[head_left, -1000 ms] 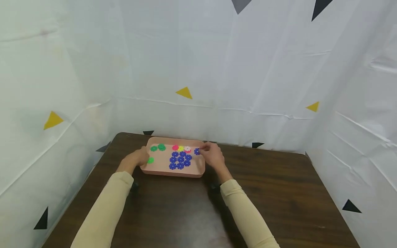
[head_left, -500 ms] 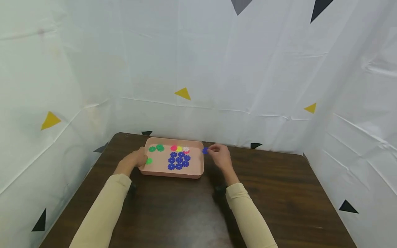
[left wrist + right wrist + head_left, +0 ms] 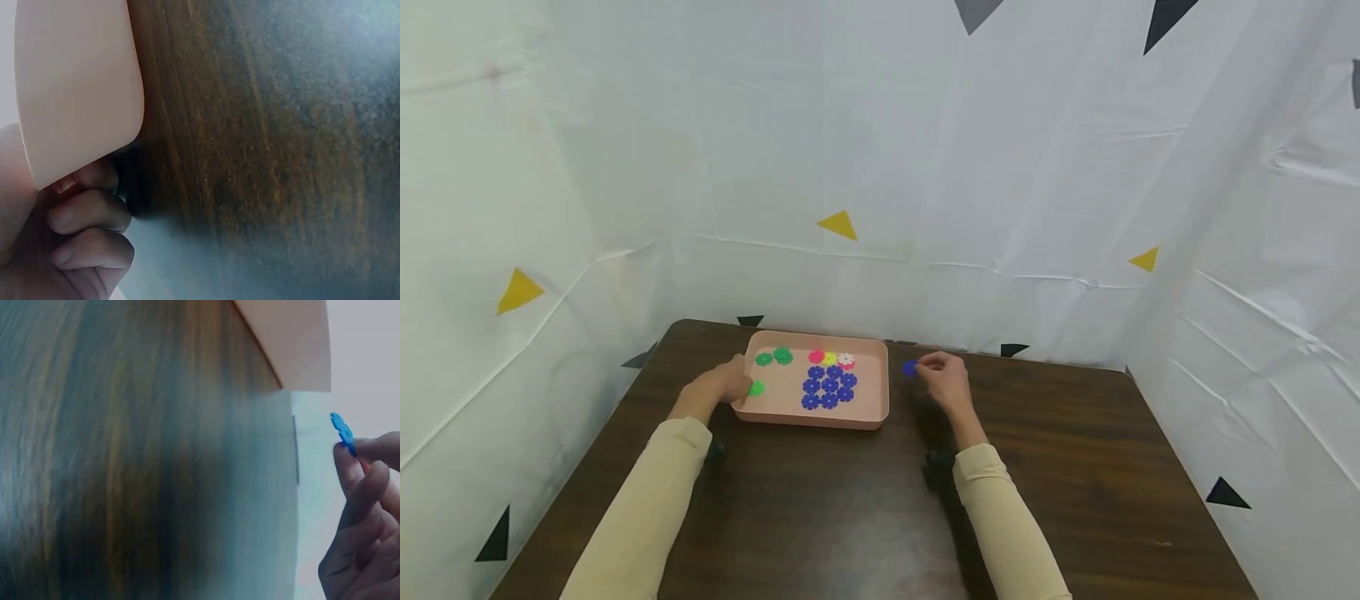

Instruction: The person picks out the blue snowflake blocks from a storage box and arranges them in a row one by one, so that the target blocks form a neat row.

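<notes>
Well, in the head view the left hand (image 3: pixel 721 383) grips the tray (image 3: pixel 870 396) by its left edge; the right hand (image 3: pixel 947 382) pinches a blue disc (image 3: pixel 910 367) just past the right edge. Left wrist view: fingers curl at a corner; right wrist view: best pinch lightly but firmly.

A small blue flower-shaped disc (image 3: pixel 910 367) is pinched at its edge by the right hand's fingers (image 3: pixel 380 449), tilted in the right wrist view, just beyond the right rim of a shallow pink tray (image 3: pixel 868 387). The tray, rectangular with rounded corners, is gripped at its left side by the left hand's fingers (image 3: pixel 94 211); matching blue discs (image 3: pixel 830 385) cluster inside.
</notes>
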`<action>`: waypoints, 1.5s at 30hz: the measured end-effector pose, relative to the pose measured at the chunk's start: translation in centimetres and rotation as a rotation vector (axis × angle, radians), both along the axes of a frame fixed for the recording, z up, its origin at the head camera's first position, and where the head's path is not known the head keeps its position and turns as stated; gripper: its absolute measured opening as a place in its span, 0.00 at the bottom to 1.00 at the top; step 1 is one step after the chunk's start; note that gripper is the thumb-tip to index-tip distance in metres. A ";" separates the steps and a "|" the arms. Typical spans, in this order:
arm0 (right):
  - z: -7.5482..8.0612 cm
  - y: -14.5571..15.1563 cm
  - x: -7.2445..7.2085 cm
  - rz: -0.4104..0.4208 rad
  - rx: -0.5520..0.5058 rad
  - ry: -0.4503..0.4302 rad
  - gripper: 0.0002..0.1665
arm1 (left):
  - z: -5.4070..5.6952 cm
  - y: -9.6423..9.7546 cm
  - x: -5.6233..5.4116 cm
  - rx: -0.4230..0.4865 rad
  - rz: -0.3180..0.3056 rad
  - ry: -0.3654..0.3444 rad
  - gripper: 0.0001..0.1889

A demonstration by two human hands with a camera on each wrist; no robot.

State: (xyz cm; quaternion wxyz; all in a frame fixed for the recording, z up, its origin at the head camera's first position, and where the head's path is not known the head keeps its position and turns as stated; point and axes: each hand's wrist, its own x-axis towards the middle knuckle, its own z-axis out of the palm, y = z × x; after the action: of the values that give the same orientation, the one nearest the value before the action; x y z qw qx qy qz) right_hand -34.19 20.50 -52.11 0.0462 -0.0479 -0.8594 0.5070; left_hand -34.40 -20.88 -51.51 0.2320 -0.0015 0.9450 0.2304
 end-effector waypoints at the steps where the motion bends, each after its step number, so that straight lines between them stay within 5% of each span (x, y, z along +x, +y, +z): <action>1: -0.1 0.1 -0.1 0.008 0.012 -0.019 0.12 | 0.1 0.0 0.0 0.001 0.003 -0.002 0.35; 10: -0.8 1.0 -0.8 0.086 0.091 -0.117 0.13 | 0.2 0.1 -0.1 -0.006 0.008 -0.026 0.36; 18: -1.3 0.8 -0.7 0.076 0.078 -0.123 0.11 | 0.0 0.0 -0.1 0.007 -0.002 -0.016 0.38; 29: -0.9 0.4 -0.7 0.027 0.247 -0.187 0.12 | 0.2 0.0 0.2 -0.005 -0.007 -0.010 0.38; 45: -0.9 0.5 -0.5 0.045 0.231 -0.154 0.11 | -0.3 -0.1 -0.4 -0.016 -0.010 -0.014 0.38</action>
State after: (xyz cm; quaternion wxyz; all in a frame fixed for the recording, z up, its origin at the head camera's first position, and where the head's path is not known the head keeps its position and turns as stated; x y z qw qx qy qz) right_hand -34.65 21.00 -53.01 -0.0259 -0.0616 -0.9140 0.4002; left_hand -34.75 -20.95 -51.80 0.2395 -0.0003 0.9452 0.2219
